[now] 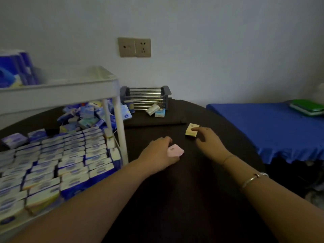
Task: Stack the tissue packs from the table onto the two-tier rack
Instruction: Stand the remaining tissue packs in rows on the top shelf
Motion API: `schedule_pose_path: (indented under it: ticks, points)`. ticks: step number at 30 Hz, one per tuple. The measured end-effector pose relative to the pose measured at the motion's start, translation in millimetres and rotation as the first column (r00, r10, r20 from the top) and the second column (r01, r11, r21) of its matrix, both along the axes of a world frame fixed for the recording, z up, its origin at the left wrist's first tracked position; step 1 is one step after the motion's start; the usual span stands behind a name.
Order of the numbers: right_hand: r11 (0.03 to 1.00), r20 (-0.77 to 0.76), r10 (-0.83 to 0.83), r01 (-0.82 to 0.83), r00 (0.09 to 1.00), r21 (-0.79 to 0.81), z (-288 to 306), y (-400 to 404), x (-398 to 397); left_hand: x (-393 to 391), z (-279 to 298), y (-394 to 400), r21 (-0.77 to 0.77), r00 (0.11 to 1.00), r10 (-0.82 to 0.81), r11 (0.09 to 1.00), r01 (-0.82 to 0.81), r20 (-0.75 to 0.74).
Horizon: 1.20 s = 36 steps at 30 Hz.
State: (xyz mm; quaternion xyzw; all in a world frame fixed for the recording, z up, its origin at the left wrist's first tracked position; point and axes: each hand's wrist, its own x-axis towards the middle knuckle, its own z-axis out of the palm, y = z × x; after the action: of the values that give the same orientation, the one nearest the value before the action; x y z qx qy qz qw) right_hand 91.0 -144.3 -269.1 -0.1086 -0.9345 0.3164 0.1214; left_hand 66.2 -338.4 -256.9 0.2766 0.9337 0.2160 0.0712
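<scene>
Table: we see a dark round table (175,199) filling the lower middle of the frame, with both of the person's forearms reaching over it from the bottom edge.
Rack: the white two-tier rack (112,81) stands at the left of the frame; its lower tier holds tight rows of tissue packs (70,155) lying flat, long edges running left to right, with a loose heap of packs (84,114) behind them; its upper tier carries blue wrapped paper rolls (15,69) at the upper left.
Blue surface: a blue-covered surface (271,130) sits at the right, with a green book (308,104) on its far end.
Wire basket: a small grey basket (145,97) rests at the table's far edge, centre frame, two loose packs (156,110) leaning just in front of it.
Left hand: the left hand (157,153) lies just right of the rack's leg, fingers curled round the pink pack (175,150), which sticks out from under them.
Pink pack: in the middle of the frame on the table, tilted, its long axis running from lower left to upper right; we cannot tell whether it is lifted.
Right hand: the right hand (208,139) sits right of centre, thumb and forefinger pinching the near right corner of the yellow pack (191,129), other fingers loosely curled.
Yellow pack: flat on the table just above and left of that hand, long axis pointing away toward the upper right.
Bracelet: a thin metal bangle (254,178) circles the right forearm.
</scene>
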Motion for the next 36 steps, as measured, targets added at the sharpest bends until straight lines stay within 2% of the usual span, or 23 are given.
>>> schedule_pose_path:
  ticks: [3,5,9,15,20,23,27,32,36]
  points:
    - [0.999,0.091,-0.003,-0.001,0.996,0.048,-17.2,7.4,-37.1,-20.9,-24.2,11.7,-0.027,0.999,0.017,1.000,-0.016,0.029]
    - [0.994,0.156,-0.024,0.007,0.987,0.107,-24.2,11.0,-58.5,-29.7,-33.8,15.3,-0.035,1.000,0.002,0.999,-0.003,-0.010]
    - [0.976,0.239,-0.050,-0.004,0.970,0.220,-35.9,13.0,-82.6,-37.7,-39.5,12.7,0.032,1.000,-0.016,0.999,0.017,-0.027]
    - [0.977,0.046,-0.033,0.023,0.998,0.212,-32.4,-13.2,-42.0,-15.9,-28.6,-6.8,0.119,1.000,-0.018,0.993,0.017,0.009]
    - [1.000,0.043,0.016,-0.018,0.999,0.025,-11.6,-42.6,17.7,32.6,-6.1,-39.6,0.265,0.999,0.016,0.964,-0.002,-0.052]
    - [0.990,-0.090,0.085,-0.094,0.992,-0.103,12.9,-72.2,57.2,72.6,6.2,-72.2,0.440,0.993,0.072,0.898,-0.023,-0.094]
    - [0.960,-0.220,0.177,-0.218,0.959,-0.174,38.4,-133.4,105.1,120.3,3.9,-137.5,0.645,0.982,0.163,0.762,-0.062,-0.098]
    - [0.874,-0.268,0.282,-0.362,0.921,-0.324,52.7,-226.5,117.0,165.1,-6.5,-238.7,0.822,0.964,0.241,0.568,-0.047,-0.111]
    - [0.821,-0.288,0.321,-0.416,0.902,-0.391,60.5,-300.8,93.1,186.0,-15.5,-310.8,0.883,0.914,0.377,0.468,-0.047,-0.151]
